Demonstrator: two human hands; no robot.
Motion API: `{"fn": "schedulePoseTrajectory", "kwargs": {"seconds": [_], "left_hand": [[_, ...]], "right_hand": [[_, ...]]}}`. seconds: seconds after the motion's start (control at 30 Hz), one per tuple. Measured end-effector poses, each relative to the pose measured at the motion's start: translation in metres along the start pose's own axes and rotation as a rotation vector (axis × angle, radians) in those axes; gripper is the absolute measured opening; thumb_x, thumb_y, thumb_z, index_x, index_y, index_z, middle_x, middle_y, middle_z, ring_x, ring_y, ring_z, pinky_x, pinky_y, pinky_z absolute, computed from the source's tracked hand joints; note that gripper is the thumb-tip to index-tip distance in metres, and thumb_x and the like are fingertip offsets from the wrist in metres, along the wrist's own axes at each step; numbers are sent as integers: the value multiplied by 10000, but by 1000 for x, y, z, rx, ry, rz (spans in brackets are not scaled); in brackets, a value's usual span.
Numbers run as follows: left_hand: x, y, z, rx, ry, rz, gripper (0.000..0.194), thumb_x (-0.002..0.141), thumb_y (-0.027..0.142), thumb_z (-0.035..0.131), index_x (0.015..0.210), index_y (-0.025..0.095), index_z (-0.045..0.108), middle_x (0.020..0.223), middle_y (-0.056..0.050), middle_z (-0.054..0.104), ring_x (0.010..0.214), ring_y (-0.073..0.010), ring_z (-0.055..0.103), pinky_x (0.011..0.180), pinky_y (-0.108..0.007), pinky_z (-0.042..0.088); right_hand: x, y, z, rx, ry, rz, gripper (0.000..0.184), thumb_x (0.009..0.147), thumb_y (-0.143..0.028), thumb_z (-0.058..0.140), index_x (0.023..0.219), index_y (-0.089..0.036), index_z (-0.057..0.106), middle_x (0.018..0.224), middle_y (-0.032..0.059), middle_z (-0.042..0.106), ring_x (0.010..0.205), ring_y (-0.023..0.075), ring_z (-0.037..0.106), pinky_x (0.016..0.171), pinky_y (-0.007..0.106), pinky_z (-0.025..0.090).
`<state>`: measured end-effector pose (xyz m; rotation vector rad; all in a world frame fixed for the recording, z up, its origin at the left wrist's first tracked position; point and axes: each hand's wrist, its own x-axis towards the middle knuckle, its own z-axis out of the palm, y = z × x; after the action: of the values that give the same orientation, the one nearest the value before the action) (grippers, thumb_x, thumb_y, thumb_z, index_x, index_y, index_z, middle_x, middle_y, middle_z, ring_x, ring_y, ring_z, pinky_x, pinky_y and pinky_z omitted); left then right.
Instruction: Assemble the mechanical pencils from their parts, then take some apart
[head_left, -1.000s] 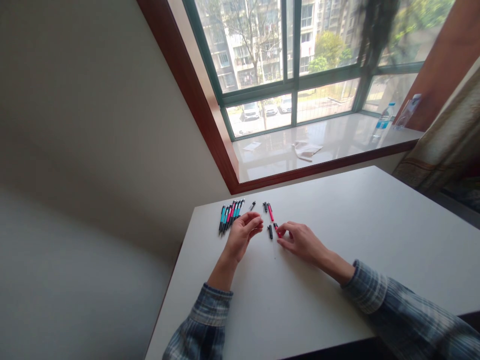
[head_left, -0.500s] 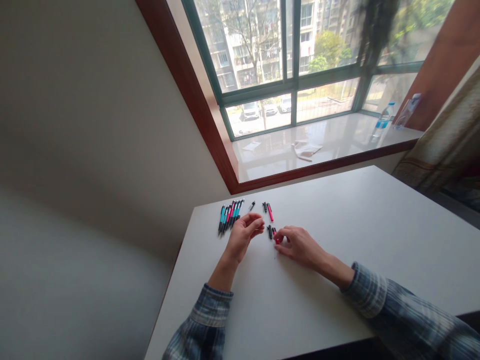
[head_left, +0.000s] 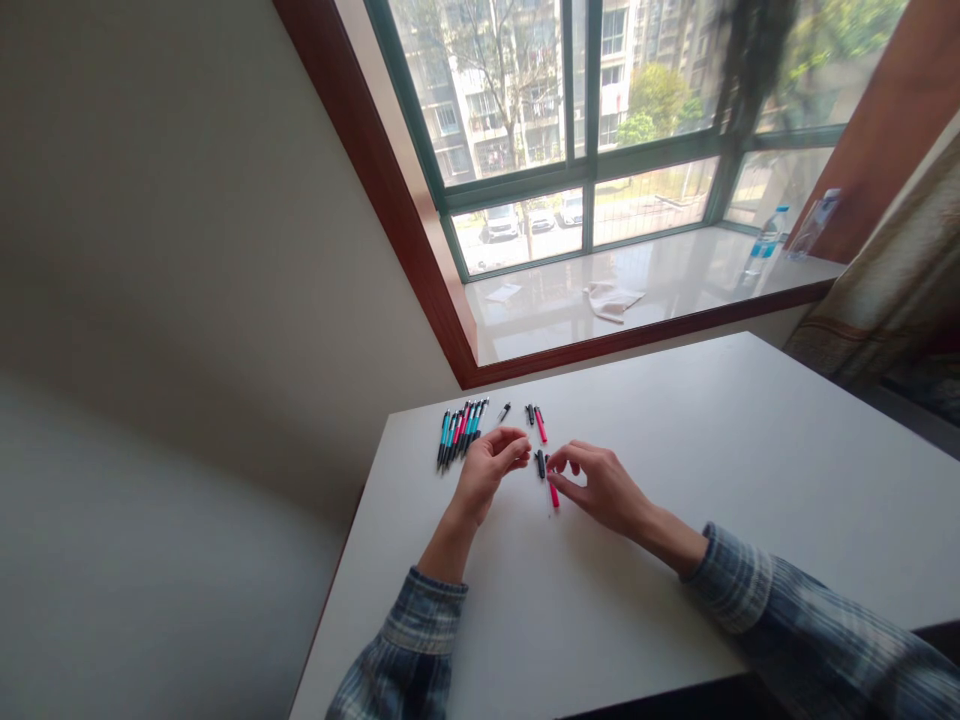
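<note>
My left hand is closed in a pinch over the white table. Whatever its fingertips hold is too small to make out. My right hand hovers with thumb and fingers apart, its tips just above a pink pen barrel. Beside that barrel lies a black pen part, between the two hands. Farther back are another pink pen barrel and a small black piece. A short clear-and-black pen part rests behind my left hand.
A row of several blue and pink pens lies at the table's far left. The white table meets a window sill, where a crumpled cloth and water bottles stand. A curtain hangs at right.
My right hand has come away from the near pink barrel, lifting slightly and uncovering it on the table. My left hand has barely moved.
</note>
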<state>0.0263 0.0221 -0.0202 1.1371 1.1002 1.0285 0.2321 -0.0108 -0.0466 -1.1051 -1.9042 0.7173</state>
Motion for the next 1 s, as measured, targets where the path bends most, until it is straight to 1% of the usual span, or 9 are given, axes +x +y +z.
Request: {"fn": "schedulePoseTrajectory", "kwargs": {"seconds": [0.13,0.27,0.4,0.57,0.67,0.77,0.83,0.93,1.0], "left_hand": [[-4,1,5,43,-66,-7,309,735,387,848,894,142,744,848,-62,713,763,-165,646,806,-329,539],[-9,4,12,67,-139,-25,303,740,393,847,891,144,765,857,-79,735,772,-186,662,800,-336,535],[-13,6,17,99,-210,-33,320,747,427,846,882,145,777,850,-88,732,781,-196,662,773,-323,527],[-16,6,20,100,-239,-27,343,765,451,829,902,140,780,831,-81,718,779,-189,652,770,-319,531],[-16,5,20,98,-236,-22,346,775,454,819,903,136,771,835,-78,717,778,-186,658,777,-320,539],[-14,3,13,114,-205,-12,346,799,453,788,942,141,749,878,-79,728,801,-189,677,806,-336,560],[-14,2,5,192,-125,28,336,818,454,759,953,148,721,883,-72,731,802,-189,687,805,-342,571],[-18,2,-9,497,65,150,288,833,438,723,943,174,684,830,-45,713,732,-177,671,701,-301,544],[-23,2,-13,757,89,236,211,856,398,685,929,200,680,791,-19,692,698,-164,643,661,-278,496]], "right_hand": [[3,3,-1,124,114,50,187,921,-357,687,1069,-251,732,849,22,731,743,183,652,716,318,514],[4,7,2,261,143,99,258,897,-423,725,1088,-253,758,872,28,765,767,192,691,718,323,535],[5,6,2,322,141,112,245,899,-467,719,963,-245,799,898,47,790,807,213,718,776,352,551],[7,3,2,533,87,187,314,859,-497,753,977,-210,800,932,78,802,841,244,751,795,372,594],[9,6,3,576,43,184,308,862,-499,748,935,-206,809,906,76,804,824,245,753,784,368,601],[15,18,4,538,81,175,301,873,-485,739,966,-207,807,954,72,807,871,246,754,828,376,605],[20,30,5,441,205,150,281,881,-460,732,972,-205,806,985,75,806,911,248,752,862,381,604],[25,46,7,175,295,29,183,922,-371,693,959,-235,810,977,60,801,891,236,741,867,389,591],[24,52,8,48,246,-71,147,942,-297,667,948,-251,806,939,52,793,862,227,728,834,381,579]]}}
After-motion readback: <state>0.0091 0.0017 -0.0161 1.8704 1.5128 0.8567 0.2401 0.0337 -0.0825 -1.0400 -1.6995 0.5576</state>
